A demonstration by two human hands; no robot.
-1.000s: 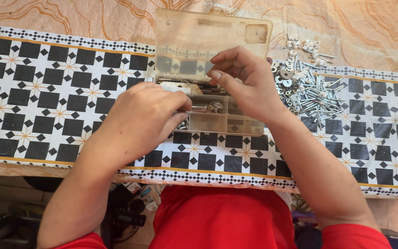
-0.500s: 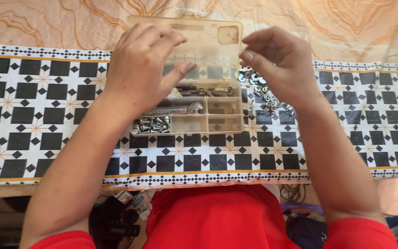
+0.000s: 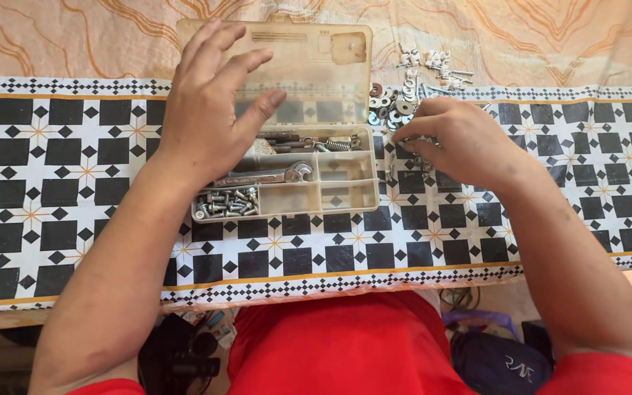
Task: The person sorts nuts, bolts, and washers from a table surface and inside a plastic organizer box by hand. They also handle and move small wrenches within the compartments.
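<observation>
Left hand (image 3: 210, 117) is resting released on the compartment box (image 3: 287, 168) at centre frame; right hand (image 3: 459, 143) fingers are pinching into the loose hardware pile (image 3: 411, 95), contents hidden.

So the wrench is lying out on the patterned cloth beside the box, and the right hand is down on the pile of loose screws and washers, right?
Not quite. The head view shows the wrench lying inside the open plastic box, in a compartment above the bolts. The rest holds: the right hand is down on the pile of loose screws and washers.
</observation>
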